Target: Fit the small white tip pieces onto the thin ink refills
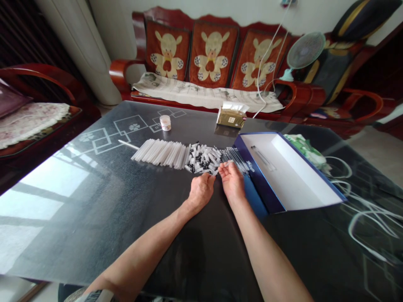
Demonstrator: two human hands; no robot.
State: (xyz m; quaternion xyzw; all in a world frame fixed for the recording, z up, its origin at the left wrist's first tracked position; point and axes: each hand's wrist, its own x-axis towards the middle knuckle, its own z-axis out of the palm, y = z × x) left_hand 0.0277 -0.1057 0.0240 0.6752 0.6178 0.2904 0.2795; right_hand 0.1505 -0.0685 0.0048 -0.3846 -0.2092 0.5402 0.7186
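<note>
My left hand (201, 191) could slide to the left edge of the glossy black table (138, 209); white plastic tubes (162, 153) hinder reaching its far edge, an open blue-and-white cardboard box (260, 180) its right.

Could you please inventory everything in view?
Tubes: many, white, table centre
Stick: one, white, left of tubes
Pieces: many, black and white, beside tubes
Rods: many, grey, beside box
Box: one, blue and white, right
Slim items: few, grey, inside box
Jar: one, white, behind tubes
Tissue box: one, gold, far edge
Packet: one, greenish, beside box
Cables: several, white, right
Table: one, dark, centre
Sofa: one, reddish, behind table
Cushions: three, brown, on sofa
Fan: one, green, far right
Left hand: one, bare, near pieces
Right hand: one, bare, near rods
</note>
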